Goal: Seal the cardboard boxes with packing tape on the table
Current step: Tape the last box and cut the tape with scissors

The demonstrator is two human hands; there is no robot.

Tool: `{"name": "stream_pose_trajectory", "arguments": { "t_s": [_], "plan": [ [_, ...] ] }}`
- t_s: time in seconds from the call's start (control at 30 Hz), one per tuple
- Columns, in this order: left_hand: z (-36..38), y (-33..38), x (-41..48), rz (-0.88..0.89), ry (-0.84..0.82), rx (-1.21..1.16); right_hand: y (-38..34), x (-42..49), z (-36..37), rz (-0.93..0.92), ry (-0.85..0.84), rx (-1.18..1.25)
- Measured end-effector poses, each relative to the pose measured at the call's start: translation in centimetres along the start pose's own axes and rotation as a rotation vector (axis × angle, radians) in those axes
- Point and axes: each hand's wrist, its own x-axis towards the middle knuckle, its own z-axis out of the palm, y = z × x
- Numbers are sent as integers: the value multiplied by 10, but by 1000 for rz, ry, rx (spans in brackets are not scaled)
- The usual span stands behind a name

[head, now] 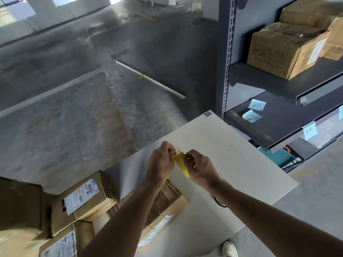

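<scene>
Both hands are raised above the white table (232, 149) with a roll of yellowish packing tape (181, 163) between them. My left hand (160, 162) pinches the tape's free end at the top of the roll. My right hand (201, 166) grips the roll from the right side. Below my left forearm a cardboard box (167, 199) with crinkled tape on its top and a shipping label lies on the table's near left part. A second labelled box (83, 199) sits to its left, and a third (61, 243) is at the bottom left.
A grey metal shelf rack (227, 71) stands at the right with taped cardboard boxes (285, 51) on its upper shelf and blue notes lower down. A white strip (150, 79) lies on the concrete floor beyond the table. My white shoe (230, 249) shows below the table's near edge.
</scene>
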Motion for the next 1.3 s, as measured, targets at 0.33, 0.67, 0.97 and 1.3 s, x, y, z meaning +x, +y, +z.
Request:
{"name": "stream_pose_trajectory", "arguments": {
  "t_s": [0.33,0.67,0.97,1.3],
  "plan": [
    [-3,14,-8,-100,-114,57,-10,-1,-2,-238,-7,-256],
    [-4,23,-11,-151,-152,93,-11,2,2,-129,24,-265],
    [1,18,-16,-36,-170,53,-5,6,5,26,38,-150],
    [22,9,-17,37,-189,-31,-2,11,-4,41,84,-43]
  ]
}}
